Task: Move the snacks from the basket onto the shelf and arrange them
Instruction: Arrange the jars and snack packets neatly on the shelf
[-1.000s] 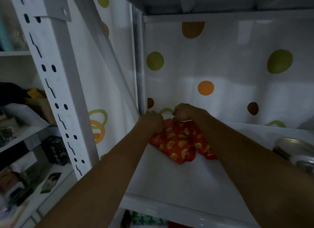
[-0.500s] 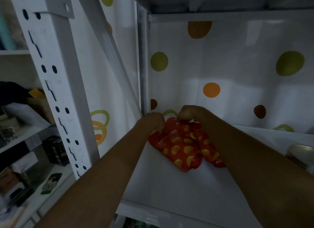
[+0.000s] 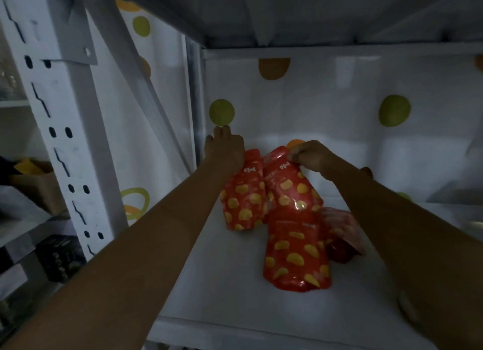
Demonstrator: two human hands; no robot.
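Red snack bags with yellow chip prints stand and lie at the back left of the white shelf (image 3: 224, 276). The leftmost bag (image 3: 244, 200) leans upright, and my left hand (image 3: 225, 148) rests over its top with fingers extended toward the back corner. A second upright bag (image 3: 290, 190) is pinched at its top edge by my right hand (image 3: 311, 156). In front of it a third bag (image 3: 296, 255) lies flat. A paler red packet (image 3: 339, 232) lies to its right, partly behind my right forearm. The basket is out of view.
A white perforated shelf post (image 3: 65, 146) stands at left, with a polka-dot liner (image 3: 326, 119) covering the back and side walls. The shelf above hangs low overhead. Neighbouring shelves at far left hold dark boxes (image 3: 56, 255) and a brown bag (image 3: 34, 182).
The bags that lay flat in a heap are now lifted: two stand upright against the back. My left hand has opened over the left bag, my right still pinches a bag top.
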